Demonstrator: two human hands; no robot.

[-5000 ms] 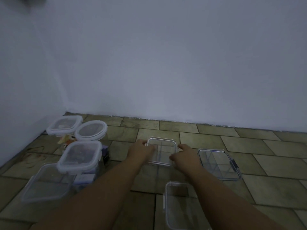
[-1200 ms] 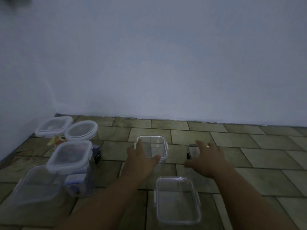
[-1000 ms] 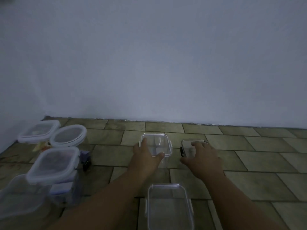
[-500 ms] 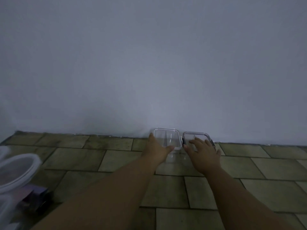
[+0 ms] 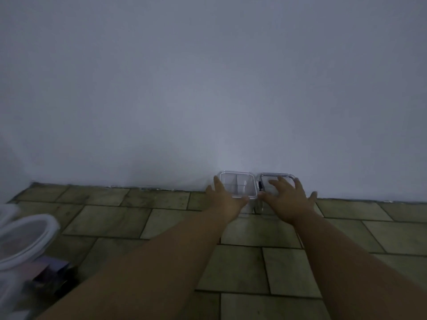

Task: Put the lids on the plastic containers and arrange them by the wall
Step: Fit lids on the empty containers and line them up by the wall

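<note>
Two small clear plastic containers stand side by side on the tiled floor, touching the white wall (image 5: 208, 88). The left container (image 5: 240, 187) has a clear lid and a divided inside. My left hand (image 5: 227, 202) grips its front-left corner, thumb on the front rim and fingers along the left side. The right container (image 5: 268, 177) has a lid with a dark clasp on its left edge. My right hand (image 5: 287, 202) lies flat on that lid with fingers spread, the little finger off past its right side.
A round white-lidded container (image 5: 25, 236) sits at the left edge, with a purple item (image 5: 49, 270) below it. Greenish floor tiles (image 5: 284, 271) stretch between me and the wall. The room is dim.
Both hands moved the two containers forward from the middle of the floor to the wall. The view followed, so the rectangular container near me and most of the left stack dropped out of sight.
</note>
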